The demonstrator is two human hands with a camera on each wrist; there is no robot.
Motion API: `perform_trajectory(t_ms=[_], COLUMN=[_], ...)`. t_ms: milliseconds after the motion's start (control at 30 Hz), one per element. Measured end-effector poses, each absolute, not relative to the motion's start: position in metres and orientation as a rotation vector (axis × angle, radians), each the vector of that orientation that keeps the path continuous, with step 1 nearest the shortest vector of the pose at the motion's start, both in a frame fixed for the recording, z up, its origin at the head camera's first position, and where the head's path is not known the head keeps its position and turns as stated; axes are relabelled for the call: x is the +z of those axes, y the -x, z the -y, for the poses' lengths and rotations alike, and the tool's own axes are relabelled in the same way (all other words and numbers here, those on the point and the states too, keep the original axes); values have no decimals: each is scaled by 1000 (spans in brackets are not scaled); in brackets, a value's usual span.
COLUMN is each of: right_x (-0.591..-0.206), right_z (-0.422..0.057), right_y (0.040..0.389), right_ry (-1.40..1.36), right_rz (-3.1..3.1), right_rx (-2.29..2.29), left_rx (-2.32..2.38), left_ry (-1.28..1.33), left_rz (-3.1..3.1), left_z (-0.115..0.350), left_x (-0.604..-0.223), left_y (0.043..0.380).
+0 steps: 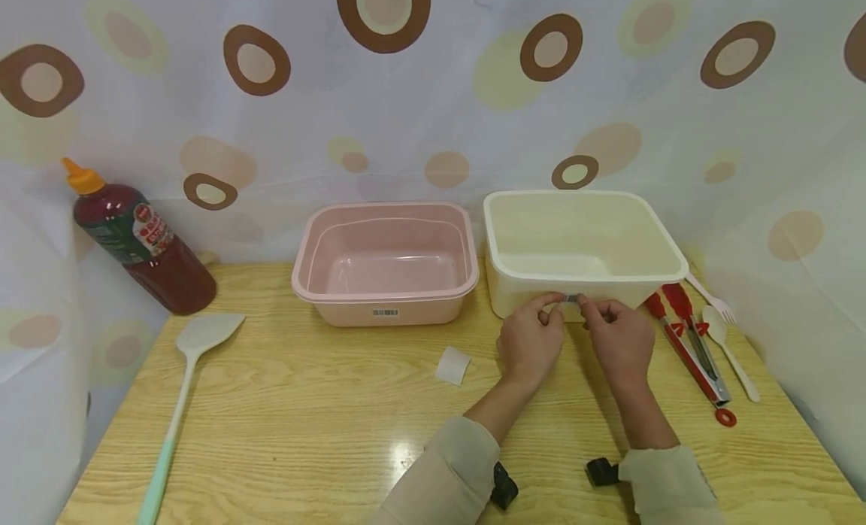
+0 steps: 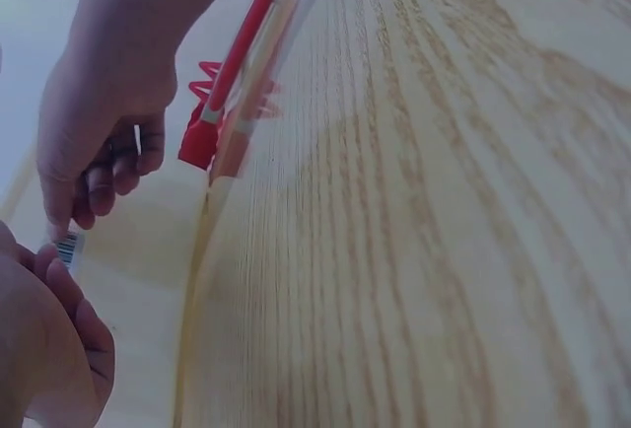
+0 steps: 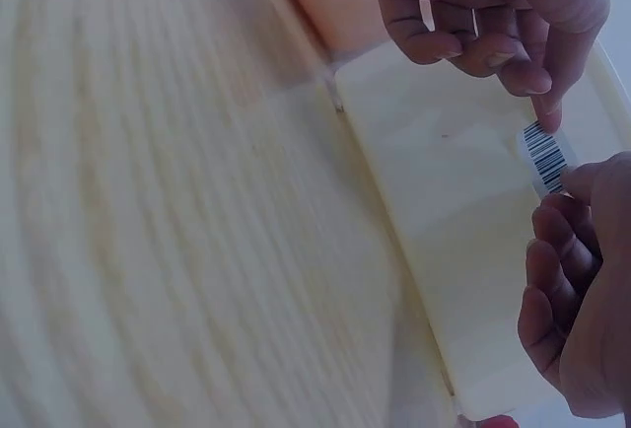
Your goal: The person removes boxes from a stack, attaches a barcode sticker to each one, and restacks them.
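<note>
A barcode sticker (image 3: pixel 545 156) lies against the front wall of a cream plastic basin (image 1: pixel 585 277), just under its rim. My left hand (image 1: pixel 533 343) touches the sticker's left end with an extended fingertip, its thumb a little lower. At the opposite end, my right hand (image 1: pixel 619 343) presses with its thumb while its other fingers bend loosely. In the right wrist view, the sticker shows between the two hands. To the left stands a pink basin (image 1: pixel 386 293) with its own barcode label (image 1: pixel 386 312). A small square of white paper (image 1: pixel 452 365) rests on the table in front.
Red-handled tongs (image 1: pixel 697 352), a white spoon (image 1: pixel 732 352) and a pale fork (image 1: pixel 710 298) lie right of the cream basin. At far left a dark red sauce bottle (image 1: pixel 145 243) leans, with a white spatula (image 1: pixel 179 405) before it. A patterned curtain (image 1: pixel 406 119) hangs behind.
</note>
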State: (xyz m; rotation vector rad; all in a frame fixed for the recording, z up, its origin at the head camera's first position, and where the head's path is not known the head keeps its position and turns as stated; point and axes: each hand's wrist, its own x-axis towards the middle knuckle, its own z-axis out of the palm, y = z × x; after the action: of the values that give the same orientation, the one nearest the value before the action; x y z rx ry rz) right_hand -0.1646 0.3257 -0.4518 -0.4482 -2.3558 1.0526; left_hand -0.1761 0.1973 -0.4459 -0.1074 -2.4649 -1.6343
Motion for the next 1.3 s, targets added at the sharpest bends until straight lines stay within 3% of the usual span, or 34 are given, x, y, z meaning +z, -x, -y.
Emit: perform_trajectory(t_ms=[333,1300], right_x=[-451,-454], right_z=[-317,-325], right_y=[161,159], right_ry=[224,329], right_rz=[2371,2175], right_rx=[1237,1424], left_rx=[-1643,-1912], left_ry=[106,181], left_rz=[2480,2473], left_z=[-197,-195], left_x=[-448,-450], left_y=[176,169])
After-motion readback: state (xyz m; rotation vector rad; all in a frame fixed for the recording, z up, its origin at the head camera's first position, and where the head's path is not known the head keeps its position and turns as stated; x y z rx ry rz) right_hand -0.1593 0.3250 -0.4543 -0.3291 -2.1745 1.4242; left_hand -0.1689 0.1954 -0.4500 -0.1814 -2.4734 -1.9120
